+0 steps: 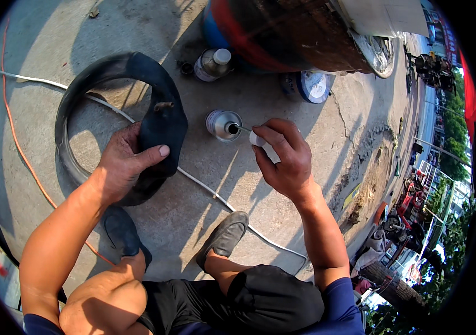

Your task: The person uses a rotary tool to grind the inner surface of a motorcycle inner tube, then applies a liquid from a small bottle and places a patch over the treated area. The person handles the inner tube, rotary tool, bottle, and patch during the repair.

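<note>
My left hand grips a black rubber inner tube, its thumb pressed on the flattened section that bears a short brass-coloured valve stem. Between the fingertips of my right hand is a white brush cap. Its thin metal stem reaches toward the dark mouth of a small open can on the ground; the stem's tip is at the opening, and whether it is inside I cannot tell. The can stands just right of the tube.
A bottle with a white cap and a blue tin stand beside a rusty drum. A white cable crosses the concrete under the tube; an orange cord runs at left. My shoes are close by.
</note>
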Demonstrator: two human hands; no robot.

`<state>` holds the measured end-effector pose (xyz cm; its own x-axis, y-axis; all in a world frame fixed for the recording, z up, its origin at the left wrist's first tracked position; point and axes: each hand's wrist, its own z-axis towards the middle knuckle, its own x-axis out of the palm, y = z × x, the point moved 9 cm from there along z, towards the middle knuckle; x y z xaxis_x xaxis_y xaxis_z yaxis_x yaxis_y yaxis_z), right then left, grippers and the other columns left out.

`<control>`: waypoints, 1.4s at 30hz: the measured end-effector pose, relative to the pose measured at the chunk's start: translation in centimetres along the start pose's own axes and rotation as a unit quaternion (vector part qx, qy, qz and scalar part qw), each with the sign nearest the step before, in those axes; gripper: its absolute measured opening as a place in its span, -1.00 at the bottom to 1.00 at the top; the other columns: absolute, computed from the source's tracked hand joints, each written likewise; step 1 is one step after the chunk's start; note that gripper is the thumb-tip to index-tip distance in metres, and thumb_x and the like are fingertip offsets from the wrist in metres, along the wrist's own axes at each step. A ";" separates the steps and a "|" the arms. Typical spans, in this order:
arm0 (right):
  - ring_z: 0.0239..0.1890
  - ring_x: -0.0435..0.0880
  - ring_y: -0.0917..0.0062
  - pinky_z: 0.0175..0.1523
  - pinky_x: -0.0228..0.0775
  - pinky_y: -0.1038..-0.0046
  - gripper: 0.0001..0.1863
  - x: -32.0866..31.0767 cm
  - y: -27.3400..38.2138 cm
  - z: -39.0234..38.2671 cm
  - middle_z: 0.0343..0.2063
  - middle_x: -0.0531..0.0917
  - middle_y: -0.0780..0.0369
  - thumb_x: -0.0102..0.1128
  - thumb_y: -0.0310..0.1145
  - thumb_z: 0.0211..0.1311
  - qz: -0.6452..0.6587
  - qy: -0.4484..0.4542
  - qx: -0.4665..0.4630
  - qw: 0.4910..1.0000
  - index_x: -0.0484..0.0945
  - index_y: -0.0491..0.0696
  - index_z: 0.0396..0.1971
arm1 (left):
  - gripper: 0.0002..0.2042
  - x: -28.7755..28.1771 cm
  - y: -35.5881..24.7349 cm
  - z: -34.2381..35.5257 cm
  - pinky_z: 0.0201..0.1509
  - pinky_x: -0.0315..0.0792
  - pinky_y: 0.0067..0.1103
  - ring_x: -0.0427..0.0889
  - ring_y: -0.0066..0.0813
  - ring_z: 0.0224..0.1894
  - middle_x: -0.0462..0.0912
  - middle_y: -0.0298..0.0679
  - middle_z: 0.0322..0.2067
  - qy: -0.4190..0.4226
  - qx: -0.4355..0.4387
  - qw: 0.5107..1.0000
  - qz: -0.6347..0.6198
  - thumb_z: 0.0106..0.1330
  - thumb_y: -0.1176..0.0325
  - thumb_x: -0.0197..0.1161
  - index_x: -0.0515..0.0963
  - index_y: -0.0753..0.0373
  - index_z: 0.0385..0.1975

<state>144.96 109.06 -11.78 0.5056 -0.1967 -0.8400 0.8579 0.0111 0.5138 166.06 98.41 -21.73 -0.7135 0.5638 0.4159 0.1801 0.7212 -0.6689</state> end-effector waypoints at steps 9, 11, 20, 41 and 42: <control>-0.27 0.62 0.23 -0.23 0.51 0.31 -0.57 0.7 -0.3 0.1 -0.21 0.57 0.10 0.41 -0.59 -0.10 0.003 -0.018 -0.001 1.000 0.59 -0.11 -0.13 | -0.59 0.3 0.1 0.2 0.04 0.54 -0.55 0.62 -0.56 -0.15 0.65 -0.27 -0.14 -0.009 -0.006 1.000 -0.005 0.23 0.46 0.36 0.49 0.35 0.08; -0.28 0.62 0.23 -0.24 0.51 0.32 -0.57 -0.3 -0.2 0.2 -0.22 0.57 0.10 0.42 -0.59 -0.12 0.000 -0.030 0.004 1.000 0.60 -0.12 -0.14 | -0.59 0.2 0.1 0.2 0.04 0.54 -0.55 0.62 -0.56 -0.15 0.65 -0.26 -0.14 -0.014 -0.002 1.000 -0.012 0.23 0.46 0.36 0.49 0.35 0.08; -0.27 0.66 0.34 -0.19 0.53 0.41 -0.57 0.1 -0.7 -0.6 -0.20 0.60 0.09 0.43 -0.57 -0.09 0.064 -0.014 0.059 0.996 0.61 -0.13 -0.11 | -0.54 0.6 -0.1 0.3 0.13 0.48 -0.51 0.60 -0.52 -0.08 0.63 -0.25 -0.10 0.020 -0.008 1.000 -0.015 0.17 0.47 0.28 0.44 0.38 0.11; -0.40 0.56 0.61 -0.23 0.42 0.58 -0.71 -2.2 -3.3 -0.4 -0.40 0.61 0.22 0.40 -0.51 0.03 0.087 -0.071 0.158 0.981 0.62 -0.21 -0.20 | -0.46 0.6 0.1 0.6 0.25 0.41 -0.47 0.59 -0.47 0.00 0.61 -0.22 -0.03 0.025 -0.016 1.000 0.002 0.08 0.53 0.24 0.40 0.39 0.15; -0.40 0.55 0.62 -0.23 0.42 0.58 -0.71 -2.1 -3.4 -0.4 -0.41 0.61 0.23 0.40 -0.50 0.05 0.094 -0.070 0.165 0.979 0.62 -0.21 -0.20 | -0.43 0.5 0.2 0.6 0.27 0.39 -0.47 0.58 -0.46 0.03 0.60 -0.22 -0.01 0.024 -0.023 0.999 -0.001 0.05 0.53 0.27 0.39 0.38 0.16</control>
<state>140.99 109.80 -11.82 0.6150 -0.3538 -0.7047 0.6624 -0.2530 0.7052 165.33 98.61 -22.00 -0.6814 0.5798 0.4466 0.2103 0.7396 -0.6393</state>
